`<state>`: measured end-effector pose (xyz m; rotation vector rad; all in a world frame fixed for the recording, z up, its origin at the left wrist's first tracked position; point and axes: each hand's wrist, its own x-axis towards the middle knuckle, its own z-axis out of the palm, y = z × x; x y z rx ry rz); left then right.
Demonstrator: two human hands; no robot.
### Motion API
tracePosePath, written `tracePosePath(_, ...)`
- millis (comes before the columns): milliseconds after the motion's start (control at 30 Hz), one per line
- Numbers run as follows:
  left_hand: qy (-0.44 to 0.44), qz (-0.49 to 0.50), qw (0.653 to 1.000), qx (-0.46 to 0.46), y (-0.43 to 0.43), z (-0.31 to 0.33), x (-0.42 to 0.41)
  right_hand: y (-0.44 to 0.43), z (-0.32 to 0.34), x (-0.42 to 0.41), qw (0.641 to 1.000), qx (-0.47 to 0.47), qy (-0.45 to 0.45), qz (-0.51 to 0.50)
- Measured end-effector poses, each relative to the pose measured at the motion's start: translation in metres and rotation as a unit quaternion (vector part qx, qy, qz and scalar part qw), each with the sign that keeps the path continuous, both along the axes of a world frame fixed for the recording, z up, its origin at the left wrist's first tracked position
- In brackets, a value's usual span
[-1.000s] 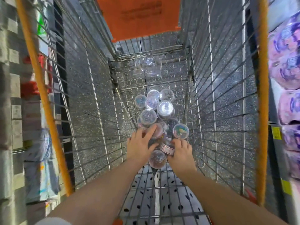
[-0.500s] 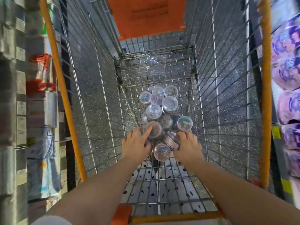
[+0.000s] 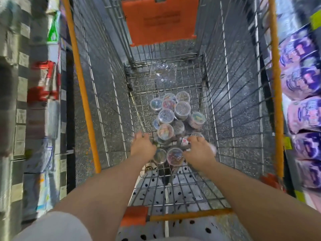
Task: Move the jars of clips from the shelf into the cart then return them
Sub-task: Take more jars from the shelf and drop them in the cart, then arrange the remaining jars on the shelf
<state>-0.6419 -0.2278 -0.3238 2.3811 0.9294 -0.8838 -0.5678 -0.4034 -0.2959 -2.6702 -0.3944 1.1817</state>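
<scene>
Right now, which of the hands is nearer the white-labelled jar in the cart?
Right. The right hand has its fingertips at the white-labelled jar; the left hand is across the pile, to the jar's left.

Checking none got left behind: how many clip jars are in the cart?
14 jars visible, all on the cart floor: ten clustered farther in, two just beyond the right hand, two nearer, between it and the left hand. Others may be buried underneath.

Cart walls (image 3: 107,101) hem the jars (image 3: 173,117); top open.
</scene>
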Motion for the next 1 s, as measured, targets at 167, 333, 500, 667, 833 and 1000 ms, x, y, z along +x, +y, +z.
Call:
tracePosePath(167,0.052,-0.029,0.995,-0.075,0.000,-0.002,-0.003,0.003,0.004,-0.008,1.000,-0.004,0.009,-0.003)
tracePosePath(333,0.000,-0.093,0.994,-0.063,-0.012,0.022,0.000,0.008,0.021,-0.010,1.000,0.002,-0.001,-0.006)
tracePosePath(500,-0.070,-0.152,0.985,-0.040,-0.006,0.061,0.006,0.020,0.051,-0.007,1.000,0.012,-0.015,-0.024)
tracePosePath(667,-0.131,-0.181,0.974,-0.036,0.002,0.111,0.019,0.028,0.092,-0.007,0.997,0.044,-0.054,-0.036)
tracePosePath(833,-0.188,-0.225,0.956,-0.015,0.002,0.180,0.035,0.029,0.155,0.008,0.986,0.122,-0.098,-0.060)
tracePosePath(1000,-0.253,-0.278,0.925,0.062,0.000,0.268,0.054,0.025,0.223,0.024,0.973,0.185,-0.135,-0.026)
